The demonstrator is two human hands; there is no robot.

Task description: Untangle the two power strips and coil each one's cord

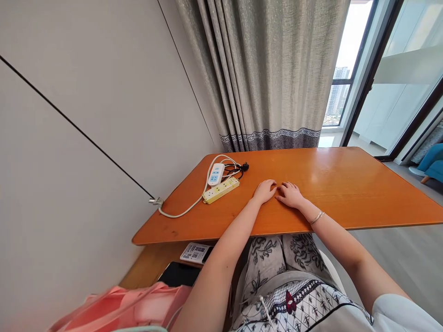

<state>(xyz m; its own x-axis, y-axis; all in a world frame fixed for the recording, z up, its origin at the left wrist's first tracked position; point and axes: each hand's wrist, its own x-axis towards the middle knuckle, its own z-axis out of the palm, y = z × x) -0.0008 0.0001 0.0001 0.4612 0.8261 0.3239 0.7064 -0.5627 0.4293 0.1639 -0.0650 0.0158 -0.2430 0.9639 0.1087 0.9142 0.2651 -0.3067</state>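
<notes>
My left hand [266, 191] rests palm down on the orange-brown wooden table [332, 184], its fingers extended and holding nothing. Close beside it, my right hand [290, 194] also lies palm down with the fingers apart; a thin bracelet [317, 217] circles that wrist. To the left of my hands, apart from them, is a yellow power strip [221, 190]. A white power strip with blue sockets [216, 175] sits just behind, touching or nearly touching it. A black plug [245, 166] and its looped black cord lie to their right.
A white cable [180, 215] runs to a plug [156, 201] by the left wall. Below the table's left edge are a black flat device [179, 274], a printed white packet [194, 253] and a pink bag [138, 306]. A grey curtain [277, 74] hangs behind the table.
</notes>
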